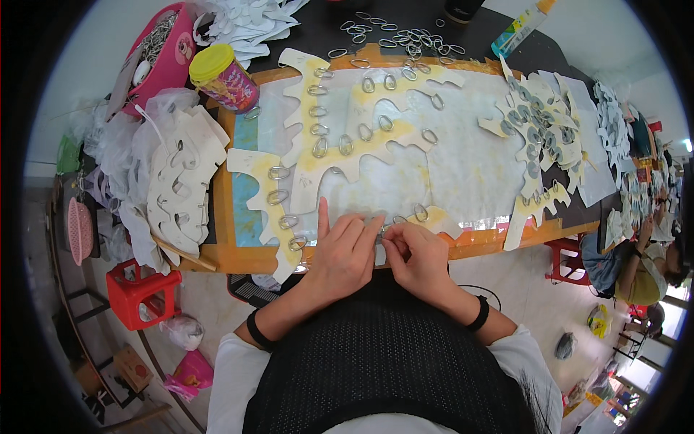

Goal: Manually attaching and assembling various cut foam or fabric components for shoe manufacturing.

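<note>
Both my hands meet at the table's near edge, over a cream scalloped piece (441,221) smeared with yellow. Its oval metal rings (421,213) run toward my fingers. My left hand (345,249) is closed at the piece's near end, its little finger stretched out; the thumb is hidden. Thumb and forefinger of my right hand (416,257) pinch at a small metal ring (382,229), mostly covered by the fingers. To the left lies a scalloped strip (269,210) carrying several rings. Farther back, more yellow-smeared cream pieces (340,163) hold rings along their edges.
Loose metal rings (412,40) are scattered at the back. At the left stand a yellow-lidded tub (224,78), a pink basket (163,65) and stacked cream pieces (188,173). A pile of pieces with grey ovals (538,126) lies right. Red stools (141,293) flank the table; a person sits far right.
</note>
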A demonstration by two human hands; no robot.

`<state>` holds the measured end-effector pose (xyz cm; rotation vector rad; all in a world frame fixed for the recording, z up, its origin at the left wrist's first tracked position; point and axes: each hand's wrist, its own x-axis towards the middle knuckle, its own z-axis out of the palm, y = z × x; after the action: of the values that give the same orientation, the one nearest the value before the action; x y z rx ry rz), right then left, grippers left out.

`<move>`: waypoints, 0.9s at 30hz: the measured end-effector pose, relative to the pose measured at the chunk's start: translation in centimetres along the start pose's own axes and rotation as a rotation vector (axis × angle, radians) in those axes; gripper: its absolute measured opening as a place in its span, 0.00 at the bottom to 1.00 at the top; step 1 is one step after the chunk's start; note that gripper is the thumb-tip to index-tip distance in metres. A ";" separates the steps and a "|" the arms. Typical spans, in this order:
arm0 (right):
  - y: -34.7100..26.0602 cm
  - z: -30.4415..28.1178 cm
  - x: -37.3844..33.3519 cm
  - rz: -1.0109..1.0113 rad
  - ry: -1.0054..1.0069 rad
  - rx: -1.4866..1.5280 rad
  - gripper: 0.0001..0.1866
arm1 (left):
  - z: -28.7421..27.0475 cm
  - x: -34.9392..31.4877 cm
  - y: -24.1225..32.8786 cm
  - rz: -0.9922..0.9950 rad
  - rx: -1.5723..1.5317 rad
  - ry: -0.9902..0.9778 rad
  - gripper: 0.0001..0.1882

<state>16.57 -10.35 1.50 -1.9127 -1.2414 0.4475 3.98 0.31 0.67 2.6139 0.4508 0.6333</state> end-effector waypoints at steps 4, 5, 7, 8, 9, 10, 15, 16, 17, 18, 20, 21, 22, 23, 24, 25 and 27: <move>0.5 0.1 -0.4 0.040 0.042 0.106 0.06 | 0.3 -0.1 -0.1 -0.012 -0.012 0.017 0.23; 0.6 0.1 -0.3 0.071 0.031 0.102 0.06 | 0.3 -0.1 0.0 -0.020 -0.021 0.021 0.23; 0.6 0.0 -0.1 0.110 0.037 0.087 0.05 | 0.2 -0.1 0.0 -0.025 -0.021 0.013 0.23; 0.4 0.1 0.0 0.118 0.055 0.076 0.06 | 0.2 -0.1 0.0 -0.028 -0.021 0.010 0.23; 0.3 0.1 0.2 0.125 0.072 0.066 0.06 | 0.2 -0.1 0.0 -0.024 -0.015 0.009 0.23; 0.2 0.2 0.2 0.101 0.084 0.028 0.06 | 0.2 -0.1 0.0 -0.020 -0.009 0.008 0.23; 0.5 0.7 0.4 -0.002 0.144 -0.066 0.08 | 0.5 -0.3 0.0 0.002 -0.017 0.041 0.19; 0.5 0.7 0.4 -0.001 0.136 -0.084 0.09 | 0.4 -0.6 -0.1 0.019 -0.015 0.040 0.18; 0.6 0.6 0.4 0.000 0.128 -0.101 0.10 | 0.3 -0.7 -0.2 0.035 -0.014 0.040 0.17; 0.5 0.5 0.4 0.000 0.119 -0.119 0.11 | 0.4 -0.8 -0.1 0.039 -0.006 0.045 0.16; 0.2 -0.2 0.6 0.090 0.104 0.109 0.14 | 0.4 -0.9 -0.1 0.046 0.009 0.054 0.15; 0.2 -0.5 0.7 0.134 0.097 0.225 0.16 | 0.5 -0.9 0.0 0.056 0.023 0.056 0.15; 0.6 -0.6 0.4 0.136 0.123 0.328 0.17 | 0.6 -1.0 0.0 0.066 0.036 0.058 0.15; 1.3 -0.6 -0.2 0.138 0.148 0.432 0.18 | 0.6 -1.0 0.0 0.076 0.050 0.060 0.16; 1.8 -0.5 -0.7 0.141 0.173 0.536 0.19 | 0.6 -1.0 0.0 0.073 0.046 0.056 0.16; 2.1 -0.5 -1.0 0.055 0.171 0.481 0.18 | 0.6 -1.1 0.0 0.070 0.043 0.053 0.16; 2.3 -0.6 -1.3 -0.115 0.167 0.371 0.17 | 0.6 -1.2 0.0 0.067 0.040 0.046 0.16</move>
<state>17.73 -12.25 -0.10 -1.5246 -1.0692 0.4158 3.29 -0.30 -0.25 2.6668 0.3955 0.7150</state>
